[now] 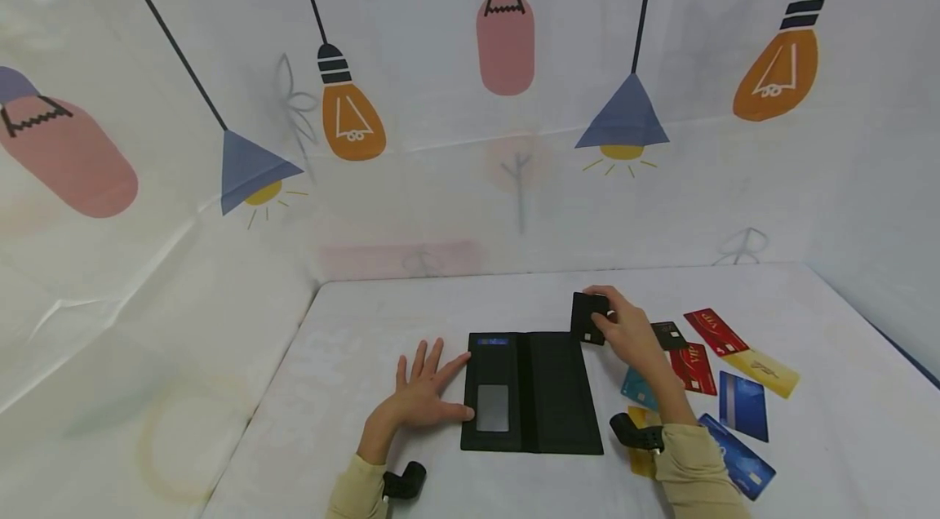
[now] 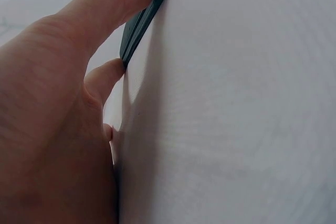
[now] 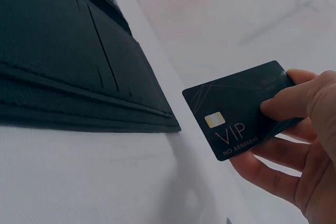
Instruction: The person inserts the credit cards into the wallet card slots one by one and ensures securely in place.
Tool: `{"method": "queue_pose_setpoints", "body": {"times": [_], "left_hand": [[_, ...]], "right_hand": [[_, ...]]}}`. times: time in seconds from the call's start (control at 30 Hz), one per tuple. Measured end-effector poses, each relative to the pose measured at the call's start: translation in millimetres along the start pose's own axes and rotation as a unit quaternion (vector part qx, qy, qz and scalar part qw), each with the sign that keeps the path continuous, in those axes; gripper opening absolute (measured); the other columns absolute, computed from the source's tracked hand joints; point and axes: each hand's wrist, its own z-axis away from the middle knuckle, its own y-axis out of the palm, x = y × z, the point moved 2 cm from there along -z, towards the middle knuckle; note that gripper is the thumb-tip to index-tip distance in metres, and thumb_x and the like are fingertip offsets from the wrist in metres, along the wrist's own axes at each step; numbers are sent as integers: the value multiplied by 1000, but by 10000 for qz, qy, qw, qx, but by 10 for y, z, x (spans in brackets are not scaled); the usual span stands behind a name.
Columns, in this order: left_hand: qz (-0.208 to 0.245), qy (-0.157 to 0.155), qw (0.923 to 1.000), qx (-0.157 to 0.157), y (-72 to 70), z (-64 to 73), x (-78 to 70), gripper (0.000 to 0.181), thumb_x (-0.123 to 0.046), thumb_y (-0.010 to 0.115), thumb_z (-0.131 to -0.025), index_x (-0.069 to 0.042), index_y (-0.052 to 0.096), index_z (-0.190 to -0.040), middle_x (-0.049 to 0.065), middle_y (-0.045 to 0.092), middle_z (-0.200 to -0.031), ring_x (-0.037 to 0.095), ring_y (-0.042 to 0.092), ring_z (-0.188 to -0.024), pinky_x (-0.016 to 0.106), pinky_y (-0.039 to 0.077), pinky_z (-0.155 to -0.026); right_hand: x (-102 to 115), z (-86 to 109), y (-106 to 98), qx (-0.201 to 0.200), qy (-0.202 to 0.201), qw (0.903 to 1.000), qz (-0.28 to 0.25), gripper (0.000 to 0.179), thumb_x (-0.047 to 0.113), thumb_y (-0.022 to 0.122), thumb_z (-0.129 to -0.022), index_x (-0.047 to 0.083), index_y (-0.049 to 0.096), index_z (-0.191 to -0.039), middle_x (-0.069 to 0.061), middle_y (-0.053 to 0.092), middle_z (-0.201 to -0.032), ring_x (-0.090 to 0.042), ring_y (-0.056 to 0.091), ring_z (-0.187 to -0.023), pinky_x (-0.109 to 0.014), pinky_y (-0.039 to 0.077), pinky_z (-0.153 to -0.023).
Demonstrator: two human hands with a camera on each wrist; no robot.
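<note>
Loose cards [image 1: 743, 406] crowd the counter [image 1: 411, 307] on the right in the head view, a couple half hidden by the right sleeve [image 1: 698, 466]; open black wallet [image 1: 561, 397] lies left of them. Left wrist view: left hand [image 2: 58, 108] touches the wallet's edge, grip spread, holding nothing. Right wrist view: right hand's [image 3: 321, 111] grip pinches a black VIP card [image 3: 236, 113] just off the wallet's corner.

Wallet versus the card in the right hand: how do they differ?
Size: the open wallet is far larger than the card.
Pose: the wallet lies flat on the table; the card is pinched in the right hand.
Markings: the wallet has a pale window; the card shows a chip and VIP lettering.
Both look mostly black.
</note>
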Motion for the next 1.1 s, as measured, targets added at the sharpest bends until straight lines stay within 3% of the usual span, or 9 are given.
{"method": "queue_pose_setpoints", "body": {"times": [0.37,0.63,0.9,1.1], "left_hand": [[76,51,9999,-55,-16,-6,31,88,-57,71,-81,-29,34,-155,19,3,-166,42,-8,-151,68,-10,-112],[175,122,9998,-20,-8,-18,35,87,-57,71,-82,-29,33,-155,18,2,-166,42,-9,-151,67,-11,-113],[116,86,9999,-14,5,-15,13,88,-57,72,-81,-28,33,-155,18,2,-166,41,-9,-151,67,-10,-113],[84,47,10000,-7,-10,-8,10,88,-57,72,-81,-29,33,-155,18,3,-166,41,-8,-151,68,-10,-113]], "right_hand": [[155,-47,121,-174,-312,9992,-177,38,9,60,-96,14,52,-133,-20,68,-99,-15,59,-65,-31,42,-53],[269,-59,229,-234,-398,9984,-327,37,8,62,-95,15,54,-131,-20,70,-100,-25,66,-77,-31,46,-58],[437,-88,410,-318,-510,9966,-554,38,5,65,-92,17,57,-127,-16,69,-94,-24,66,-77,-31,45,-54],[557,-83,548,-399,-726,9950,-559,36,4,66,-92,17,60,-125,-15,70,-104,-29,69,-85,-37,53,-63]]}}
